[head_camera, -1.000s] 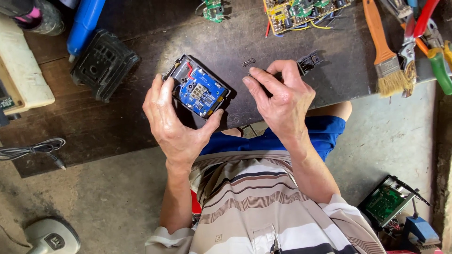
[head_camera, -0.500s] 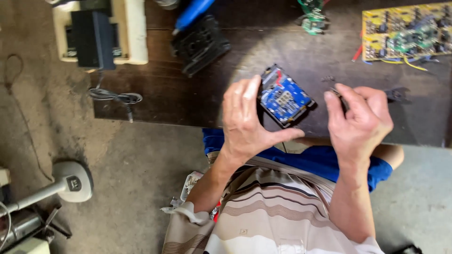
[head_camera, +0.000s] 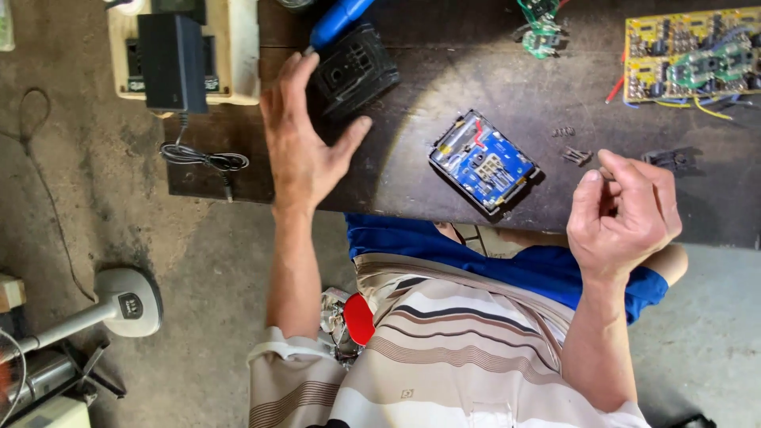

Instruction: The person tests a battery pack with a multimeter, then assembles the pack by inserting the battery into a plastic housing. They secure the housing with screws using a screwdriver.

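Observation:
A blue circuit board in a black frame (head_camera: pixel 483 162) lies flat on the dark wooden table (head_camera: pixel 428 190), with neither hand touching it. My left hand (head_camera: pixel 305 139) is open with its fingers spread, hovering over the table's left part just beside a black plastic housing (head_camera: pixel 353 71). My right hand (head_camera: pixel 622 210) is curled at the table's near edge with thumb and fingertips pinched together. Whether something tiny sits between them I cannot tell. A few small screws (head_camera: pixel 575 154) lie between the board and my right hand.
A yellow circuit board with wires (head_camera: pixel 690 51) and a small green board (head_camera: pixel 539 32) lie at the far edge. A blue tool handle (head_camera: pixel 341 20) rests behind the housing. A beige box with a black adapter (head_camera: pixel 170 63) and its cable (head_camera: pixel 198 156) sit left. A fan base (head_camera: pixel 123 301) stands on the floor.
My left hand has let go of the blue board, which now lies on the table, and has moved left with its fingers spread. My right hand has drawn back toward the near edge.

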